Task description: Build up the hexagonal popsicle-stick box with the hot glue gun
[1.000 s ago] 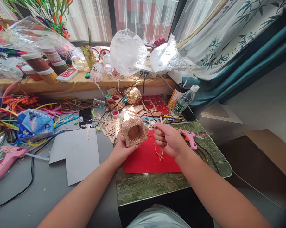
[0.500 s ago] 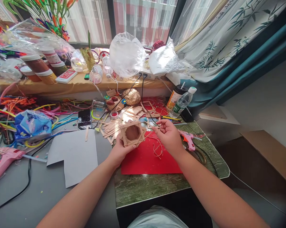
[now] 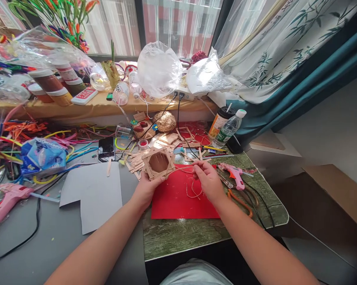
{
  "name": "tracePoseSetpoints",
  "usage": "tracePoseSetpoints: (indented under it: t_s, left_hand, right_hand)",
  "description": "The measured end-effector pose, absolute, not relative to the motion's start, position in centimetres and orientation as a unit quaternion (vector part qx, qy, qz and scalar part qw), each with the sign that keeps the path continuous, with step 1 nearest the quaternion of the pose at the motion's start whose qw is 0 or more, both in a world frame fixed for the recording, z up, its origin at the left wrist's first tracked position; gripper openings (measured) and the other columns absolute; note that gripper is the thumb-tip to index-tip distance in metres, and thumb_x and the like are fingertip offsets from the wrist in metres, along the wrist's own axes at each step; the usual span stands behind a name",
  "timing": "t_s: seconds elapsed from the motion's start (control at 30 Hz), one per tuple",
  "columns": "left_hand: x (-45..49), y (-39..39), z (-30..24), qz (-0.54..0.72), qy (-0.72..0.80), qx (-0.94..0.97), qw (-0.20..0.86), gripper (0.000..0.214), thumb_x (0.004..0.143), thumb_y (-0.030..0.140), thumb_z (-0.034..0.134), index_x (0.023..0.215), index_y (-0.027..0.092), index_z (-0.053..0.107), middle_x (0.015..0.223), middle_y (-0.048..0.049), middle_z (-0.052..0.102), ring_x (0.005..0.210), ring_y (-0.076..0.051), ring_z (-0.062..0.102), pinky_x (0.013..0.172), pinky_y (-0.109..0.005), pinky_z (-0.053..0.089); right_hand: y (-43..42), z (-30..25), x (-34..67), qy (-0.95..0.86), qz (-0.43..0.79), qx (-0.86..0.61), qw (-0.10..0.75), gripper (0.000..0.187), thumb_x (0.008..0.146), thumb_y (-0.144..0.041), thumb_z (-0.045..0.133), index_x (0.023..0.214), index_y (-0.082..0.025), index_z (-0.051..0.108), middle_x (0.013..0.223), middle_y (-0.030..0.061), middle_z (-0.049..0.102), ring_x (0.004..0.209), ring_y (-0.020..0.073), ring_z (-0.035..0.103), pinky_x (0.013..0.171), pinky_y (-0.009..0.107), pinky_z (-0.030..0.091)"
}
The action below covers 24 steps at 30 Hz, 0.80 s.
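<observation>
My left hand is closed on a small box of stacked wooden craft sticks, star-shaped at the rim with a six-sided opening facing me. My right hand pinches a strand of jute twine that stretches across to the box's right side. Loose twine also curls down over the red sheet, which lies flat below both hands. Where the twine meets the box is too small to make out.
Behind the box lie loose craft sticks and a twine ball. To the right are a pink glue gun, orange-handled scissors and a water bottle. Grey card and another pink glue gun lie left.
My left hand has shifted slightly left and tilted the box. My right hand has moved a little down, drawing the twine straighter between it and the box.
</observation>
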<state>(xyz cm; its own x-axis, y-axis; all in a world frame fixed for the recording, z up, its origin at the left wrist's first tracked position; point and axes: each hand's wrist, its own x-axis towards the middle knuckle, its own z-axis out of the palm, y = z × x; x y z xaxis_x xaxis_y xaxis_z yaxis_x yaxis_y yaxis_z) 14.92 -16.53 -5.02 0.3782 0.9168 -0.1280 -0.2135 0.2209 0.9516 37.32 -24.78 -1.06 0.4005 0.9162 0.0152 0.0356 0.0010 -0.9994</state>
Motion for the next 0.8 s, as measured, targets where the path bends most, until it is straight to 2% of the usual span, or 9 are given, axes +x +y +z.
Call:
tracePoseSetpoints:
  t_s: [0.13, 0.23, 0.37, 0.47, 0.57, 0.67, 0.8]
  left_hand:
    - [14.9, -16.6, -5.2, 0.434, 0.394, 0.44, 0.68, 0.095, 0.072, 0.038, 0.094, 0.152, 0.023, 0.043, 0.157, -0.0182, 0.058, 0.143, -0.037, 0.058, 0.121, -0.058, 0.044]
    - [14.8, -16.8, -5.0, 0.431, 0.4, 0.455, 0.669, 0.097, 0.071, 0.038, 0.095, 0.152, 0.024, 0.043, 0.157, -0.0164, 0.057, 0.146, -0.036, 0.056, 0.125, -0.056, 0.041]
    - [14.8, -17.2, -4.7, 0.401, 0.38, 0.481, 0.68, 0.104, 0.067, 0.04, 0.097, 0.154, 0.023, 0.041, 0.157, -0.0178, 0.057, 0.148, -0.038, 0.054, 0.126, -0.055, 0.039]
    - [14.7, -17.6, -4.5, 0.37, 0.373, 0.51, 0.681, 0.113, 0.067, 0.041, 0.098, 0.159, 0.023, 0.034, 0.154, -0.019, 0.06, 0.147, -0.04, 0.054, 0.126, -0.057, 0.038]
    - [14.6, -17.9, -4.5, 0.346, 0.359, 0.548, 0.672, 0.113, 0.072, 0.04, 0.095, 0.162, 0.023, 0.029, 0.153, -0.019, 0.06, 0.147, -0.039, 0.054, 0.126, -0.057, 0.038]
    - [14.5, -18.2, -4.4, 0.338, 0.345, 0.57, 0.665, 0.109, 0.075, 0.036, 0.093, 0.162, 0.023, 0.028, 0.154, -0.0189, 0.059, 0.146, -0.038, 0.055, 0.126, -0.056, 0.039]
    - [14.6, -18.3, -4.3, 0.334, 0.343, 0.56, 0.676, 0.11, 0.074, 0.034, 0.093, 0.161, 0.023, 0.027, 0.154, -0.0195, 0.059, 0.145, -0.038, 0.057, 0.125, -0.057, 0.04]
  right_hand:
    - [-26.8, -4.3, 36.1, -0.469, 0.366, -0.61, 0.523, 0.026, 0.098, -0.048, 0.069, 0.107, -0.024, 0.071, 0.103, 0.0068, 0.072, 0.096, 0.0237, 0.066, 0.091, 0.039, 0.054]
    - [-27.9, -4.8, 35.8, -0.54, 0.305, -0.617, 0.485, 0.022, 0.096, -0.045, 0.07, 0.108, -0.026, 0.073, 0.107, 0.0095, 0.072, 0.103, 0.0289, 0.066, 0.096, 0.047, 0.054]
    - [-28.2, -3.3, 35.6, -0.556, 0.228, -0.608, 0.519, 0.032, 0.095, -0.041, 0.074, 0.124, -0.029, 0.069, 0.128, 0.0116, 0.067, 0.125, 0.0317, 0.061, 0.114, 0.054, 0.047]
    - [-27.4, -2.3, 34.9, -0.483, 0.299, -0.584, 0.58, 0.053, 0.097, -0.042, 0.074, 0.145, -0.031, 0.055, 0.147, 0.0121, 0.059, 0.134, 0.0284, 0.059, 0.117, 0.051, 0.049]
    - [-26.4, -1.9, 33.9, -0.424, 0.402, -0.537, 0.608, 0.071, 0.093, -0.044, 0.079, 0.155, -0.033, 0.045, 0.159, 0.0121, 0.051, 0.14, 0.0273, 0.058, 0.118, 0.048, 0.05]
    - [-25.8, -1.8, 33.2, -0.401, 0.45, -0.519, 0.606, 0.077, 0.089, -0.043, 0.084, 0.155, -0.031, 0.046, 0.157, 0.0123, 0.055, 0.136, 0.0273, 0.062, 0.116, 0.047, 0.052]
    - [-25.8, -1.6, 32.8, -0.391, 0.451, -0.535, 0.597, 0.078, 0.088, -0.044, 0.084, 0.155, -0.028, 0.047, 0.149, 0.0126, 0.064, 0.13, 0.0268, 0.066, 0.114, 0.045, 0.053]
